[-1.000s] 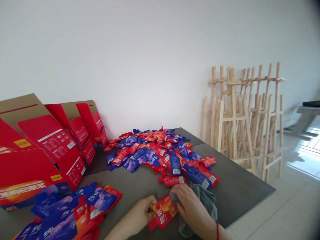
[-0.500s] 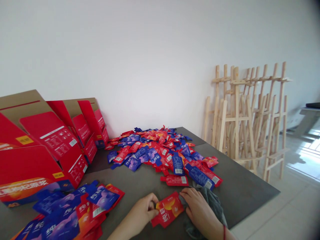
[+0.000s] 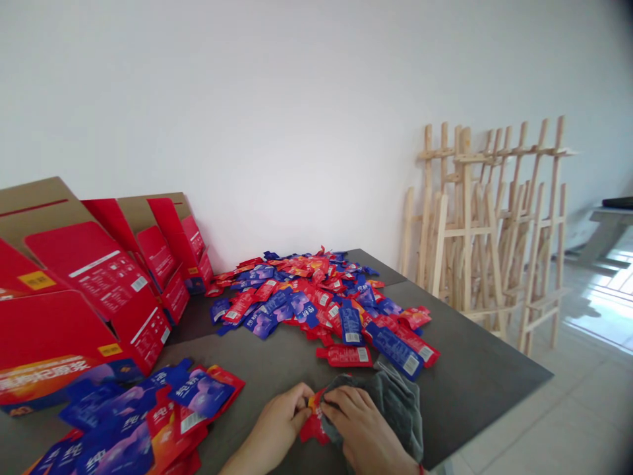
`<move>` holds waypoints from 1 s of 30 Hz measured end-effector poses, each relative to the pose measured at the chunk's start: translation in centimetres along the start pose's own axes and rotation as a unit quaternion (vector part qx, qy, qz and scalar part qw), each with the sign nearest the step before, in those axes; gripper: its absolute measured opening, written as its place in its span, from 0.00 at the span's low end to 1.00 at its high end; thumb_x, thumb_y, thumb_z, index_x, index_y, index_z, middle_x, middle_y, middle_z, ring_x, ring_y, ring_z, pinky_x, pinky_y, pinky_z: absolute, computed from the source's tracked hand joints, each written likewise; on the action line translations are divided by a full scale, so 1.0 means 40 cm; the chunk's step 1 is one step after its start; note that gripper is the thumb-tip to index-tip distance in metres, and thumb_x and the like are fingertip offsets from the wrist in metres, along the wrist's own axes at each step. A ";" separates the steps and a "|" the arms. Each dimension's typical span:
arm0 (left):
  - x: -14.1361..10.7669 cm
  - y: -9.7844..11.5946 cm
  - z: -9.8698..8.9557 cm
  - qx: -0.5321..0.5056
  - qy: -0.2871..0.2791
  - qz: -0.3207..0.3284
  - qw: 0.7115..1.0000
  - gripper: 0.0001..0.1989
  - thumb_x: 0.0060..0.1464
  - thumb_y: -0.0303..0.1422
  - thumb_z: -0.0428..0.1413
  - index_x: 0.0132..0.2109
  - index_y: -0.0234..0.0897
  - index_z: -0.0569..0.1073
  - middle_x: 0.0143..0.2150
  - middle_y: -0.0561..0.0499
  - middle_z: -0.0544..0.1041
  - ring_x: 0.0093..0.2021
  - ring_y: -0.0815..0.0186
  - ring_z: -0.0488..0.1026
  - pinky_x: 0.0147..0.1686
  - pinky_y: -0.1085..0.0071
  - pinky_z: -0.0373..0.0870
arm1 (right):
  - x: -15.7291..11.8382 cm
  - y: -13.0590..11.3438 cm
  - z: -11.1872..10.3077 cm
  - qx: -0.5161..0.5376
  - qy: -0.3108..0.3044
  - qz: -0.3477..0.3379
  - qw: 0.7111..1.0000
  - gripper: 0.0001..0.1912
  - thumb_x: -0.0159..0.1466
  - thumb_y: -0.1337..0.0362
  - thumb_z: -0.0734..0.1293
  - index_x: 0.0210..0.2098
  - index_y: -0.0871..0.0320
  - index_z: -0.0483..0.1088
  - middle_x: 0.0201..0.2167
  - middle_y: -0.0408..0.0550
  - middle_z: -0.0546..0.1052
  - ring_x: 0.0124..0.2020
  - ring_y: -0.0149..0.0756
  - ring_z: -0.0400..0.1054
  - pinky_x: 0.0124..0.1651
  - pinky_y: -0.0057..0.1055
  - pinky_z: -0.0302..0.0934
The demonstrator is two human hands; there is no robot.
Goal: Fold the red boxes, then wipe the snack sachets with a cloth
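A red pouch (image 3: 314, 429) lies at the front of the dark table, partly covered by a grey-green cloth (image 3: 398, 408). The thumb and fingers of my left hand (image 3: 279, 422) pinch its left edge. My right hand (image 3: 359, 425) is closed on the cloth and presses it over the pouch's right part. Beyond my hands, a large heap of red and blue pouches (image 3: 301, 307) spreads over the table. Another pile of pouches (image 3: 128, 422) lies at the lower left, several of them overlapping.
Open red cardboard boxes (image 3: 93, 270) stand in a row along the left. The dark table (image 3: 475, 382) has its right edge running diagonally. Wooden easels (image 3: 467, 231) lean together beyond that edge, beside a white wall (image 3: 297, 119).
My right hand has moved left with the cloth, which now covers much of the red pouch. My left hand keeps its pinch on the pouch's edge. The camera view has shifted slightly.
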State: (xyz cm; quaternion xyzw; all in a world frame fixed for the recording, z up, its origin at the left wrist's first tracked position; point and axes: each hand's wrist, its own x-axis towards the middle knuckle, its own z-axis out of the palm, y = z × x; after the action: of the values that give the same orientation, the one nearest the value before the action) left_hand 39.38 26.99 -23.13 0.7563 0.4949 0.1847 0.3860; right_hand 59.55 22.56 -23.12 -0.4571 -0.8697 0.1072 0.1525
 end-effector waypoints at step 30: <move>0.008 -0.003 0.005 0.017 0.021 -0.013 1.000 0.09 0.55 0.29 0.49 0.43 0.40 0.69 0.26 0.58 0.68 0.29 0.68 0.66 0.30 0.75 0.55 | -0.055 0.088 -0.060 0.008 0.107 0.161 0.981 0.25 0.57 0.78 0.56 0.51 0.59 0.69 0.52 0.53 0.70 0.53 0.43 0.61 0.58 0.40 0.53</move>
State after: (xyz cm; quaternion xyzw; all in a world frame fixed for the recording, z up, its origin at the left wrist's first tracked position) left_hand 39.57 27.24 -23.39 0.7523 0.5154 0.1872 0.3653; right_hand 64.28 22.80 -22.41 -0.5988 -0.7623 0.0880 0.2295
